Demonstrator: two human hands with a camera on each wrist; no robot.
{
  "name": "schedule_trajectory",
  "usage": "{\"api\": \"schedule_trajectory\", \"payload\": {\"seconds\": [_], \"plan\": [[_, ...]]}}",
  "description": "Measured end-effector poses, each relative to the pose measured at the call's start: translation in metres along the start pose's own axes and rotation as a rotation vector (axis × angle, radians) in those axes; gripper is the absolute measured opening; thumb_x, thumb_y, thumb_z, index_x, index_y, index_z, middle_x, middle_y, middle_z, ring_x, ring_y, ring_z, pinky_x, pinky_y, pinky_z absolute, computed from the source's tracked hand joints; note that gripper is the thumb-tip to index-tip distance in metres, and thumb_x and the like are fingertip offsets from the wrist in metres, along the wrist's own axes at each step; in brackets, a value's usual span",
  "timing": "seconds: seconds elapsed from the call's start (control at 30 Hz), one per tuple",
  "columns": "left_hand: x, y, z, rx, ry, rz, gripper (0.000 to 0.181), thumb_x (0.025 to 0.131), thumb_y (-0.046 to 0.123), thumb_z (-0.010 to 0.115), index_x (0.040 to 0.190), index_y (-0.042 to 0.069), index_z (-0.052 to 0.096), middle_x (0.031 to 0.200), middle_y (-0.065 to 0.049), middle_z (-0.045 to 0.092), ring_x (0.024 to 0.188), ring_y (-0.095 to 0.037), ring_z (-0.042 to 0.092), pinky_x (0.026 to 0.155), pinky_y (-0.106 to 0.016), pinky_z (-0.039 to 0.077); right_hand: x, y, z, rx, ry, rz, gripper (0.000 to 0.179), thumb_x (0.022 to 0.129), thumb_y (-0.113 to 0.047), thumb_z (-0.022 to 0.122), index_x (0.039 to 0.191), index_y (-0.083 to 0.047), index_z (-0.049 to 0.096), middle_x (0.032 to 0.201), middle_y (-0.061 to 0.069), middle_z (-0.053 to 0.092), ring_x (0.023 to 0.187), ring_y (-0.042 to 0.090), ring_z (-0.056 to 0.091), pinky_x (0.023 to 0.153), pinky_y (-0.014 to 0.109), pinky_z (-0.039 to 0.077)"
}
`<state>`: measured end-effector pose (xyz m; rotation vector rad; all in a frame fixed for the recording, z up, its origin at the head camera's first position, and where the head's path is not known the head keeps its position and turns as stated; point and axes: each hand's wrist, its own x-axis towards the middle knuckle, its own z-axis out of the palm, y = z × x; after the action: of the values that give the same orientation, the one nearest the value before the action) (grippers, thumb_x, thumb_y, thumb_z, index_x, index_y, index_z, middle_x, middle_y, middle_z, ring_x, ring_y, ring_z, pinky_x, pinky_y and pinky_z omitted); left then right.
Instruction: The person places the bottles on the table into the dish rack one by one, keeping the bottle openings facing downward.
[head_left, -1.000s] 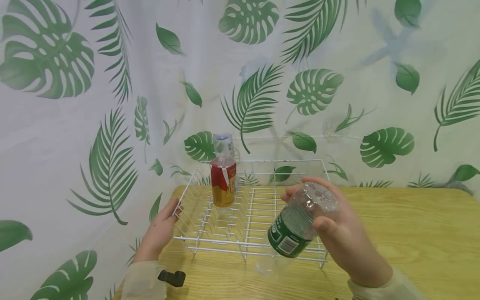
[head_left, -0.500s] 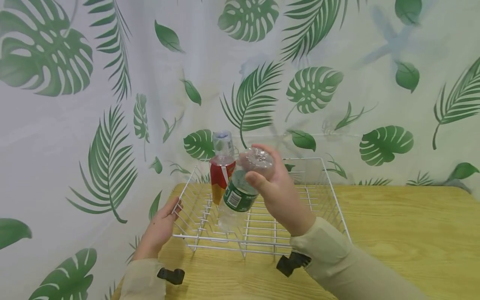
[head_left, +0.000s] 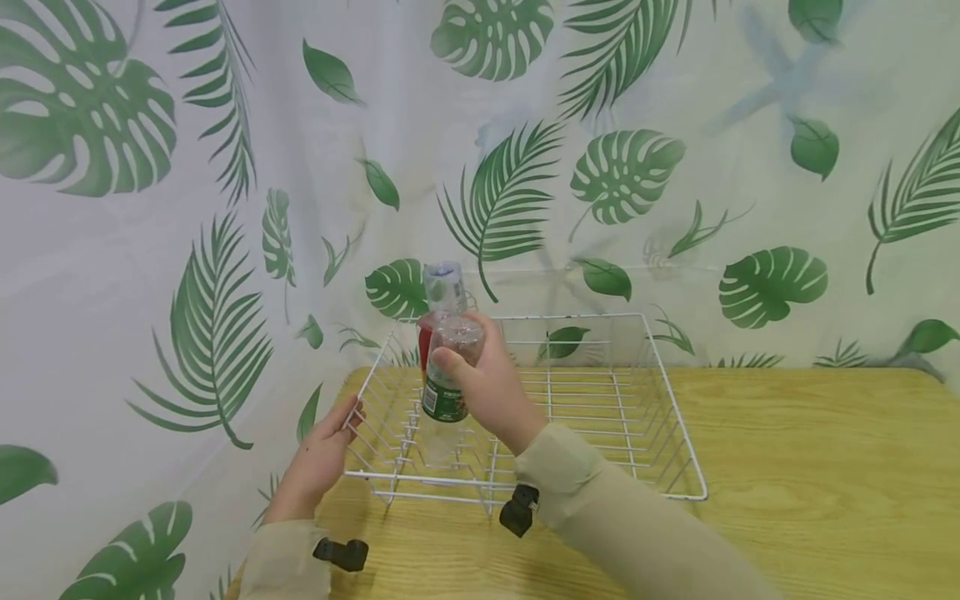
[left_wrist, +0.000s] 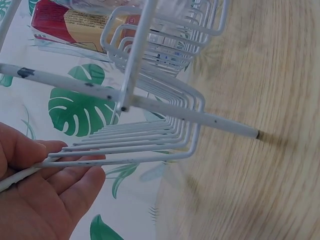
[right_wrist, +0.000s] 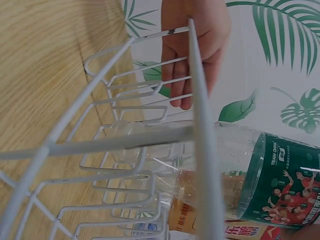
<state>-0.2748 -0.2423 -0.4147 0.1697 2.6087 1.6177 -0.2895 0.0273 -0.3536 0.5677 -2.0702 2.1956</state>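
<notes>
My right hand [head_left: 498, 392] grips a clear plastic bottle [head_left: 444, 400] with a green label near its base. The bottle is upside down, its neck end among the prongs on the rack's left side. Right behind it, partly covered, stands a clear bottle with a red and yellow label [head_left: 424, 340]. Above that label shows a clear cylinder [head_left: 444, 283] with a bluish end; whether it is a separate piece I cannot tell. My left hand [head_left: 318, 462] holds the left rim of the white wire rack [head_left: 555, 317], thumb and fingers around the wire [left_wrist: 85, 163] in the left wrist view.
The rack stands on a wood-grain table [head_left: 810, 467]. A white curtain [head_left: 675, 83] with green leaves hangs behind and to the left. Black straps or mounts [head_left: 519, 510] sit at both wrists. The rack's raised rim and prongs surround the bottles.
My right hand has carried the green-labelled bottle from the rack's front right leftward over the rack and lowered it, from tilted to nearly upright, in front of the red-labelled bottle. The left hand stays on the rim.
</notes>
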Motion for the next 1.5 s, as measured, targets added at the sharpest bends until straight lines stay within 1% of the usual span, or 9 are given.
{"api": "schedule_trajectory", "payload": {"seconds": [0.3, 0.47, 0.7, 0.87, 0.93, 1.1, 1.3, 1.43, 1.5], "plan": [[-0.001, -0.001, -0.002, -0.011, -0.020, 0.013, 0.056, 0.107, 0.002, 0.024, 0.162, 0.004, 0.012, 0.163, -0.022, 0.022, 0.148, -0.040, 0.026, 0.119, -0.053, 0.023, 0.000, 0.005, 0.006, -0.091, -0.025, 0.027, 0.088, 0.096, -0.054, 0.062, 0.160, -0.016, 0.015, 0.145, 0.017, 0.048, 0.133, 0.030, 0.050, 0.104, 0.054, 0.045], [0.000, -0.001, -0.002, -0.008, -0.009, 0.014, 0.056, 0.107, 0.003, 0.024, 0.162, 0.003, 0.015, 0.163, -0.022, 0.025, 0.148, -0.038, 0.027, 0.119, -0.052, 0.023, 0.001, 0.004, 0.008, -0.166, -0.053, 0.044, 0.089, 0.096, -0.051, 0.066, 0.160, -0.016, 0.016, 0.143, 0.016, 0.050, 0.128, 0.029, 0.053, 0.094, 0.052, 0.051], [-0.003, -0.004, 0.002, 0.002, -0.012, 0.003, 0.056, 0.107, 0.003, 0.025, 0.162, 0.002, 0.015, 0.163, -0.021, 0.026, 0.148, -0.038, 0.027, 0.120, -0.051, 0.021, 0.003, 0.002, 0.005, -0.240, -0.042, 0.129, 0.092, 0.092, -0.039, 0.076, 0.160, -0.018, 0.018, 0.142, 0.012, 0.048, 0.121, 0.029, 0.055, 0.079, 0.044, 0.058], [-0.005, -0.005, 0.001, 0.013, -0.015, 0.003, 0.056, 0.106, 0.002, 0.025, 0.161, 0.001, 0.014, 0.162, -0.022, 0.026, 0.147, -0.039, 0.027, 0.119, -0.051, 0.022, 0.001, 0.002, 0.003, -0.316, -0.036, 0.131, 0.099, 0.091, -0.030, 0.078, 0.162, -0.023, 0.010, 0.146, 0.014, 0.043, 0.129, 0.028, 0.049, 0.091, 0.047, 0.054], [-0.003, -0.003, 0.000, 0.012, -0.016, 0.016, 0.056, 0.107, 0.003, 0.024, 0.161, 0.001, 0.014, 0.163, -0.022, 0.025, 0.147, -0.039, 0.027, 0.120, -0.051, 0.022, 0.000, 0.000, 0.000, -0.334, -0.012, 0.113, 0.100, 0.091, -0.028, 0.078, 0.163, -0.026, 0.008, 0.147, 0.014, 0.041, 0.133, 0.029, 0.046, 0.098, 0.049, 0.050], [0.000, -0.001, 0.000, -0.003, -0.027, 0.019, 0.056, 0.107, 0.005, 0.023, 0.162, 0.003, 0.012, 0.164, -0.021, 0.022, 0.148, -0.038, 0.025, 0.120, -0.050, 0.020, -0.004, -0.007, -0.014, -0.322, 0.045, 0.078, 0.096, 0.091, -0.025, 0.077, 0.162, -0.027, 0.012, 0.145, 0.012, 0.040, 0.134, 0.032, 0.044, 0.102, 0.052, 0.047], [0.000, -0.002, -0.002, 0.021, -0.032, 0.006, 0.056, 0.108, 0.008, 0.023, 0.163, 0.007, 0.011, 0.165, -0.020, 0.020, 0.149, -0.038, 0.022, 0.120, -0.055, 0.016, -0.015, -0.019, -0.039, -0.400, 0.051, -0.014, 0.080, 0.097, -0.032, 0.067, 0.160, -0.023, 0.019, 0.148, 0.010, 0.038, 0.136, 0.028, 0.039, 0.107, 0.052, 0.041], [-0.003, 0.003, -0.003, 0.181, -0.011, 0.003, 0.058, 0.110, 0.017, 0.028, 0.163, 0.007, 0.010, 0.164, -0.024, 0.019, 0.149, -0.043, 0.018, 0.118, -0.060, 0.017, -0.040, -0.036, -0.069, -0.565, 0.024, -0.158, 0.068, 0.100, -0.034, 0.063, 0.157, -0.019, 0.030, 0.154, 0.007, 0.039, 0.141, 0.026, 0.036, 0.111, 0.055, 0.034], [-0.004, 0.008, -0.002, 0.293, 0.020, 0.047, 0.059, 0.110, 0.022, 0.034, 0.163, 0.006, 0.012, 0.164, -0.026, 0.017, 0.149, -0.045, 0.016, 0.117, -0.063, 0.017, -0.058, -0.046, -0.091, -0.693, 0.010, -0.261, 0.066, 0.099, -0.031, 0.065, 0.156, -0.017, 0.035, 0.155, 0.006, 0.039, 0.142, 0.026, 0.035, 0.112, 0.055, 0.032]]}}
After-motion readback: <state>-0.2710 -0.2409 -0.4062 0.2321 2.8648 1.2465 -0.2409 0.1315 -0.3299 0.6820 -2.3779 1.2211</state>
